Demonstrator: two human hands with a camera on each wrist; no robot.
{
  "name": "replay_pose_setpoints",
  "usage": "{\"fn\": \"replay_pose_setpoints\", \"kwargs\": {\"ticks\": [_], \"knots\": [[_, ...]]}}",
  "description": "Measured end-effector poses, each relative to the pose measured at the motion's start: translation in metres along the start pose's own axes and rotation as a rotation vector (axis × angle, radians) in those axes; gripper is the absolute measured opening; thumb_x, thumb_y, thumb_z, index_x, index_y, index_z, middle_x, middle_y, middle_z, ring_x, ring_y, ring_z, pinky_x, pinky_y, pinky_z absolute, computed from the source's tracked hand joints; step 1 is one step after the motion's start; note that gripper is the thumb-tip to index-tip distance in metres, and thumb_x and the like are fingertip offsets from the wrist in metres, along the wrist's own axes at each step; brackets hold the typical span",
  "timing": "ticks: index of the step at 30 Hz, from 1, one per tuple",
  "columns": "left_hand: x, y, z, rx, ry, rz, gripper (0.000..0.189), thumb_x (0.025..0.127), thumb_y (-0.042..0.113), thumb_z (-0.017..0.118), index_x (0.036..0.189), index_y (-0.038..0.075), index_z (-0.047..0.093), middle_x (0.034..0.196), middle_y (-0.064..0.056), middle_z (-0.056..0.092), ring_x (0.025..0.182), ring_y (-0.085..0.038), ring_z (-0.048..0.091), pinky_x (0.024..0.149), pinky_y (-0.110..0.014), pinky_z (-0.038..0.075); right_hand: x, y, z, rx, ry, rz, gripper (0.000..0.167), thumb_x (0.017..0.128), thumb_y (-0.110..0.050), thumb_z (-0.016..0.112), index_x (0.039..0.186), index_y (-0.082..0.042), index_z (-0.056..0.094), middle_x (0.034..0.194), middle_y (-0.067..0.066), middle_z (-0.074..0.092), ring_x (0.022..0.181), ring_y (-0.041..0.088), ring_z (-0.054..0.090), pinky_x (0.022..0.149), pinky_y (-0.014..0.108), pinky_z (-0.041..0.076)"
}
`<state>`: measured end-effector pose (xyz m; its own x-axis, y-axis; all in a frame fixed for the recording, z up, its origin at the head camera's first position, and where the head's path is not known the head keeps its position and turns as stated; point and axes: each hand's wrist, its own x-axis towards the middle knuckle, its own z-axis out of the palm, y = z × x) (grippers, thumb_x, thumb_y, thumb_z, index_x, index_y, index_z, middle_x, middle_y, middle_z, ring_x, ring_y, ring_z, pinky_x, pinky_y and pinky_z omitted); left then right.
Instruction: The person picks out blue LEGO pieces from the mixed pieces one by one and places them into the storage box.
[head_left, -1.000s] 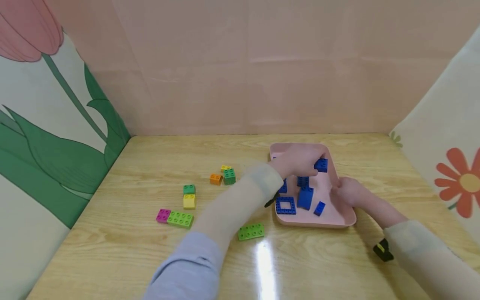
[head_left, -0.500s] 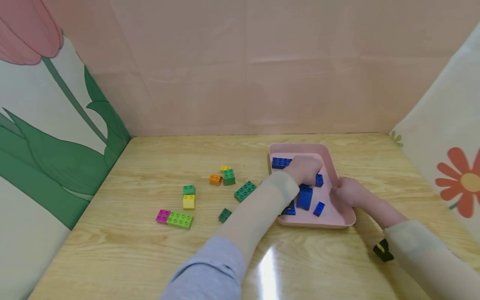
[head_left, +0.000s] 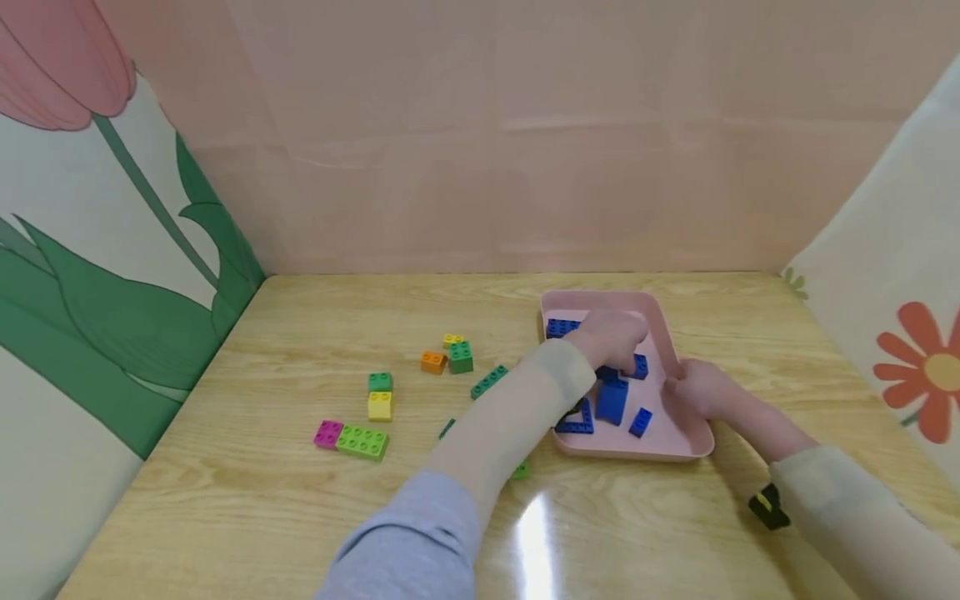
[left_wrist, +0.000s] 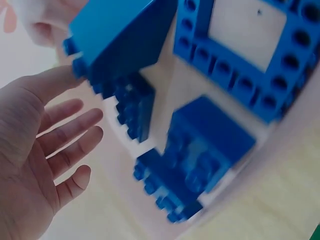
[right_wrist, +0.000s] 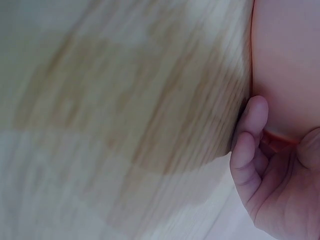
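Observation:
A pink tray (head_left: 678, 446) stands on the table with several blue toy bricks inside. My left hand (head_left: 611, 337) is over the tray's middle, a small blue brick (head_left: 640, 367) close beside it. In the left wrist view its fingers are spread and loosely bent, and one fingertip is at the studs of a large sloped blue brick (left_wrist: 120, 40). A square blue frame piece (left_wrist: 235, 75) lies beyond that brick. At the tray's right side my right hand (head_left: 701, 387) pinches the rim, fingers outside and thumb against the wall in the right wrist view.
Left of the tray lie loose bricks: a lime brick (head_left: 362, 442), a magenta brick (head_left: 327, 433), a yellow brick (head_left: 380, 406), an orange brick (head_left: 432, 362) and several green ones. My left forearm partly covers some green bricks. A pink wall cloth (head_left: 495, 150) hangs behind the table.
My left hand brought a blue brick from the tray's right side down toward its middle and let go of it. My right hand stays on the rim.

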<state>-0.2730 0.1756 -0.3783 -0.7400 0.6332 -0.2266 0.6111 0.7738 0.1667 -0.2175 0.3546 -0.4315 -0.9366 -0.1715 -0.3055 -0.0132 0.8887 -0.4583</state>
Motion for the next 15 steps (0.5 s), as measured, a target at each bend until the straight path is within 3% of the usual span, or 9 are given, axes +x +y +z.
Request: {"fn": "replay_pose_setpoints", "kwargs": {"ticks": [5,8,11,15], "knots": [[-0.010,-0.009,-0.016,-0.091,0.017,0.069,0.017,0.088,0.031,0.074,0.103,0.028,0.067,0.093,0.013,0.063,0.080,-0.004,0.056,0.073,-0.018,0.044,0.001,0.003,-0.001,-0.006,-0.002,0.010,0.032,0.093,-0.014,0.045,0.100,0.016,0.055,0.079,0.014,0.055,0.072,0.025,0.054,0.062,0.035,0.045],[-0.020,-0.018,-0.028,-0.093,0.023,0.096,0.028,0.089,0.030,0.072,0.116,0.030,0.063,0.111,0.014,0.062,0.095,-0.003,0.057,0.081,-0.019,0.045,0.001,0.002,-0.003,0.006,-0.027,0.042,0.042,0.095,-0.014,0.044,0.112,0.023,0.048,0.087,0.021,0.057,0.077,0.029,0.056,0.066,0.039,0.048],[-0.028,-0.029,-0.038,0.016,0.029,0.082,0.039,0.092,0.037,0.066,0.128,0.029,0.054,0.126,0.013,0.057,0.111,-0.004,0.054,0.091,-0.022,0.043,0.002,0.000,-0.006,0.005,-0.040,0.063,0.048,0.096,-0.015,0.043,0.119,0.027,0.042,0.096,0.028,0.057,0.083,0.033,0.056,0.072,0.043,0.049],[-0.036,-0.046,-0.047,0.207,0.068,0.105,0.036,0.095,0.041,0.060,0.126,0.024,0.056,0.122,0.010,0.059,0.108,-0.007,0.056,0.091,-0.025,0.044,0.001,0.000,-0.008,0.009,-0.049,0.066,0.053,0.096,-0.016,0.043,0.124,0.028,0.036,0.104,0.035,0.054,0.087,0.036,0.055,0.077,0.048,0.049]]}}
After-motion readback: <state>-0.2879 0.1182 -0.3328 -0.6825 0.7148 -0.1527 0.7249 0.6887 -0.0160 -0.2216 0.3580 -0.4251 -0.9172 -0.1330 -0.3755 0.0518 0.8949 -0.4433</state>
